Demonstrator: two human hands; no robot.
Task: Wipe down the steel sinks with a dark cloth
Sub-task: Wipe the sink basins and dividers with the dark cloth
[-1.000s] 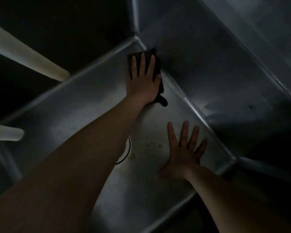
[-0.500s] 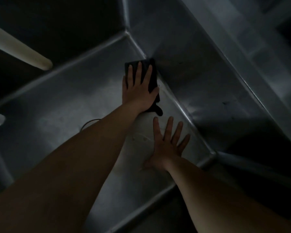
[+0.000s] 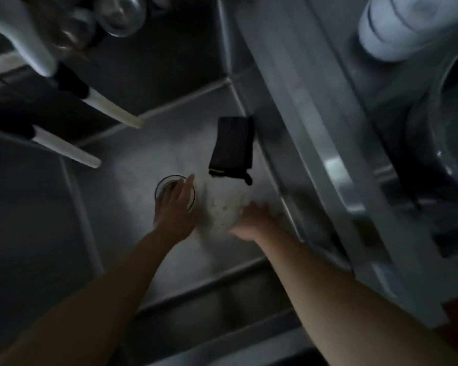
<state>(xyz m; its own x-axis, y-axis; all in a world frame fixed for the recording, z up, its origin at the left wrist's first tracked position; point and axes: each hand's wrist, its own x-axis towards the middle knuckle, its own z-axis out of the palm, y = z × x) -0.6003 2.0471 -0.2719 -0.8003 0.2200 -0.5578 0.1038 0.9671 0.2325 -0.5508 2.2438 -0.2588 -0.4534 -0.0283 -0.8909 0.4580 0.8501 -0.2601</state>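
A dark folded cloth [image 3: 232, 147] lies by itself on the floor of the steel sink [image 3: 132, 196], close to the sink's right wall. Neither hand touches it. My left hand [image 3: 175, 207] hovers over the round drain [image 3: 161, 186] with its fingers loosely extended, a short way below and left of the cloth. My right hand [image 3: 251, 220] is blurred and sits low by the right wall, below the cloth, fingers apparently spread and holding nothing. A pale smeared patch [image 3: 222, 207] shows on the sink floor between the hands.
Two pale faucet spouts [image 3: 111, 110] [image 3: 69, 151] reach over the sink from the left. Shiny round vessels [image 3: 117, 14] hang at the top left. On the raised steel ledge [image 3: 328, 165] to the right stand a white container [image 3: 397, 25] and a dark pot [image 3: 450, 143].
My left hand has let go of the cloth and drawn back over the drain. My right hand has lifted and shifted. The view has pulled back and up, showing the sink's surroundings.
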